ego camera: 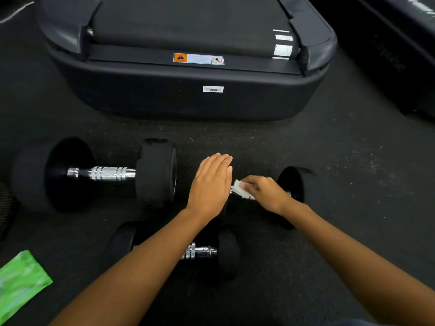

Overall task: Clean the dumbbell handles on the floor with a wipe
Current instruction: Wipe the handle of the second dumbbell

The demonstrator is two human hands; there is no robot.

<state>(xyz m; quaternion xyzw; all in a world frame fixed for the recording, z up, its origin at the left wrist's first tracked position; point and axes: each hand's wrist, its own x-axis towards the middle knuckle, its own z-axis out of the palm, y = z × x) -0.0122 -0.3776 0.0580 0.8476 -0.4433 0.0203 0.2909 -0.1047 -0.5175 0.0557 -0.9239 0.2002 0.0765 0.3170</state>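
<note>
- A dark speckled rubber gym floor (353,161) is filling the view, with the black rear end of a treadmill (188,102) sitting at the far side.
- The treadmill is carrying an orange-and-white warning label (199,59) on its deck edge and a small white barcode sticker (213,89) lower down.
- Part of another dark machine (400,55) is showing at the far right.
- A large black dumbbell (106,173) with a knurled chrome handle is lying on the floor at the left.
- A smaller near dumbbell (200,251) is lying at the centre, its handle partly hidden behind the left forearm.
- A third, right dumbbell (294,184) is lying to the right of the large one, with its right head in view.
- The left hand (211,184) is lying open, fingers straight and together, over the left end of the right dumbbell, which is hidden beneath it.
- The right hand (266,194) is curling its fingers around a white wipe (240,188), pinching it against that dumbbell's chrome handle just beside the left hand.
- A green wipe packet (18,281) is lying on the floor at the near left, well apart from the hands.
</note>
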